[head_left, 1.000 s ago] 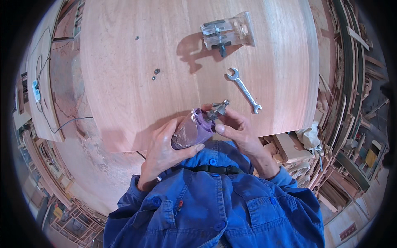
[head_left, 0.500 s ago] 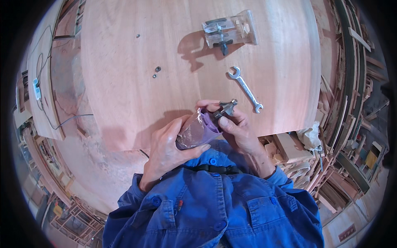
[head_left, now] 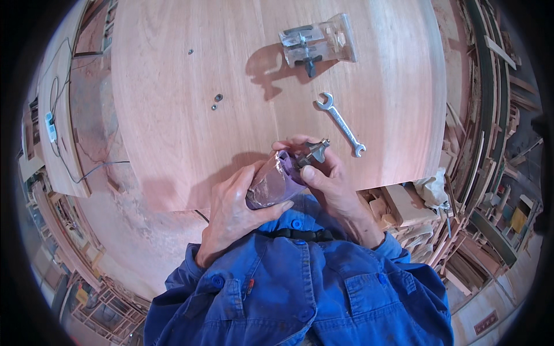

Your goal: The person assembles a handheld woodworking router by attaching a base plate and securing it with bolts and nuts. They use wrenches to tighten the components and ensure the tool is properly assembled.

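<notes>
My left hand (head_left: 231, 199) is wrapped round a worn purple, dusty trim router body (head_left: 271, 184), tilted with its collet end toward my right hand. My right hand (head_left: 328, 173) is closed, thumb and fingers pinching a metal router bit (head_left: 315, 151) at the router's end. The bit's winged cutter and small tip point up and to the right. My fingers hide where its shank meets the router. Just beyond my right hand, a double open-ended spanner (head_left: 341, 124) lies flat. Farther off lies a clear plastic router base (head_left: 317, 46) with a dark wing knob.
All this is over a wooden panel tabletop (head_left: 173, 132). Small metal parts (head_left: 218, 97) lie left of centre, with another small nut-like piece (head_left: 190, 52) beyond. Timber offcuts (head_left: 404, 205) and a pale cloth (head_left: 434, 192) are at the right. A cable (head_left: 104, 164) runs at the left.
My right thumb and fingers have shifted slightly on the router bit, and the bit has turned and moved a little. My left hand keeps its hold on the router.
</notes>
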Action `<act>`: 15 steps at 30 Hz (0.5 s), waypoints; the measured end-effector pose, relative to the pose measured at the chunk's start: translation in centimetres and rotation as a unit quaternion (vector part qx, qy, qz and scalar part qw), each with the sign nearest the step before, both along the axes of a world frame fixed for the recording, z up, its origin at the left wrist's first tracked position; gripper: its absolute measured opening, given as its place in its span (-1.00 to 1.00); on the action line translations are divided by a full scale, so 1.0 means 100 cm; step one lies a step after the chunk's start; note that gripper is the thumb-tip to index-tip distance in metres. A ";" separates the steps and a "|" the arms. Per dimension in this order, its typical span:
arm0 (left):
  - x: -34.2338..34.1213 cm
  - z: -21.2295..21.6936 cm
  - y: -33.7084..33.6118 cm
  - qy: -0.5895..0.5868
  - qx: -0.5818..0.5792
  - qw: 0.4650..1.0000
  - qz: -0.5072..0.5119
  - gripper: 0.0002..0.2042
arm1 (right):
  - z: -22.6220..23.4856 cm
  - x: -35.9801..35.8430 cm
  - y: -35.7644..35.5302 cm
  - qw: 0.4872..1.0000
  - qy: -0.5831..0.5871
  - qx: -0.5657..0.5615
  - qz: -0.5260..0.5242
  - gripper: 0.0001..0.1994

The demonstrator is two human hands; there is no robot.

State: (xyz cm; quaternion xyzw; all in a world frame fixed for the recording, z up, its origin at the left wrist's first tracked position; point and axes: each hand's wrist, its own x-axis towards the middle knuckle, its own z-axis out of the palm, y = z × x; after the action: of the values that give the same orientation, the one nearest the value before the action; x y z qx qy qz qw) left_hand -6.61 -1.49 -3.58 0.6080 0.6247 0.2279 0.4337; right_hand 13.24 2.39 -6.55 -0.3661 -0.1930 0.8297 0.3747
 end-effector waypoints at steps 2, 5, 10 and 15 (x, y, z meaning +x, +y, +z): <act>-0.001 -0.001 0.001 0.001 0.001 1.000 0.002 -0.33 | -0.006 0.003 0.001 0.999 0.033 -0.005 -0.002 -0.67; 0.003 0.003 0.000 0.011 -0.008 1.000 -0.002 -0.32 | -0.008 -0.001 -0.001 1.000 -0.021 0.003 0.001 -0.69; 0.001 -0.001 0.000 0.005 -0.002 1.000 -0.007 -0.32 | -0.007 0.003 0.001 1.000 0.005 0.011 0.006 -0.69; 0.000 0.004 0.003 0.009 -0.012 1.000 0.001 -0.32 | -0.013 0.006 0.002 0.989 -0.125 0.081 0.015 -0.59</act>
State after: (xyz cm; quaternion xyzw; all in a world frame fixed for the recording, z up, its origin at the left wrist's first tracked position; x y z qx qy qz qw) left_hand -6.58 -1.22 -3.22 0.6041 0.6319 0.2152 0.4353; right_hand 13.87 2.61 -7.80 -0.4326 -0.3105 0.7642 0.3639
